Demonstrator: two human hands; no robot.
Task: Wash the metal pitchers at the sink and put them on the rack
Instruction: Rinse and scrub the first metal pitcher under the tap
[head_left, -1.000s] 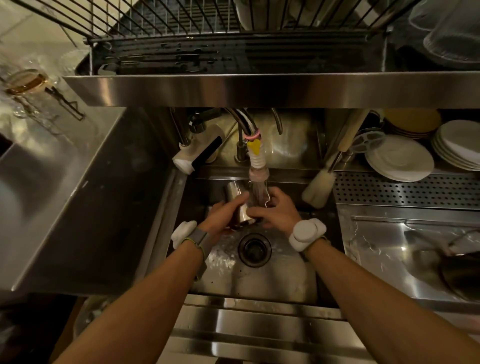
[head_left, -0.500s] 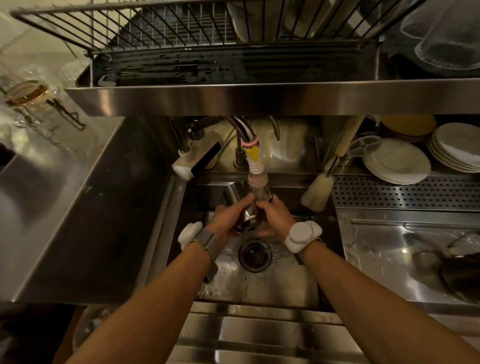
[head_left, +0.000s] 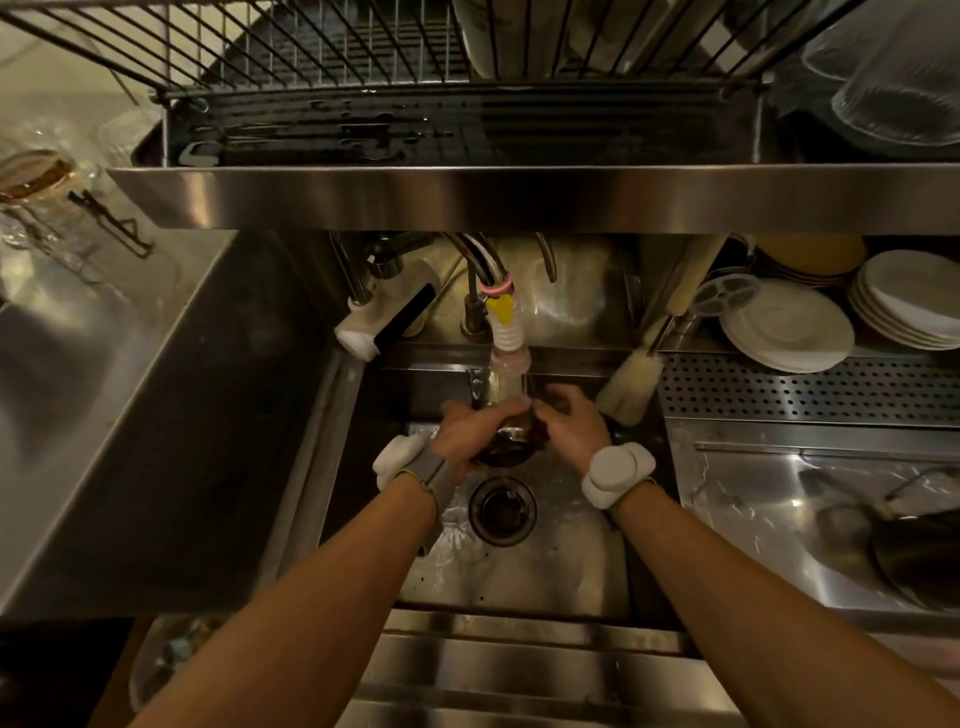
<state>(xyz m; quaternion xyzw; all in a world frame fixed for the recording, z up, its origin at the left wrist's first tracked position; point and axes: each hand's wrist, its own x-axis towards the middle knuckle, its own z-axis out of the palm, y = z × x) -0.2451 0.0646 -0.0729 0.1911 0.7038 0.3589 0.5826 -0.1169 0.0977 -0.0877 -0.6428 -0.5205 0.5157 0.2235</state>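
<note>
A small metal pitcher (head_left: 506, 441) is held over the sink (head_left: 524, 571), just under the faucet nozzle (head_left: 508, 353), with its mouth tipped toward me. My left hand (head_left: 470, 434) wraps its left side and my right hand (head_left: 569, 423) grips its right side. Fingers hide much of the pitcher's wall. Water glistens on the sink floor around the drain (head_left: 501, 512). The wire dish rack (head_left: 311, 57) sits on the steel shelf (head_left: 519, 197) overhead.
A bottle brush (head_left: 631, 384) leans at the sink's right rear corner. White plates (head_left: 789, 327) are stacked at the back right beside a perforated drainboard (head_left: 810, 389). A dark pan (head_left: 914, 551) lies on the right counter. A glass jar (head_left: 36, 176) stands at far left.
Both hands have turned the pitcher under the faucet, tipping its mouth toward me and downward. The view has shifted slightly downward.
</note>
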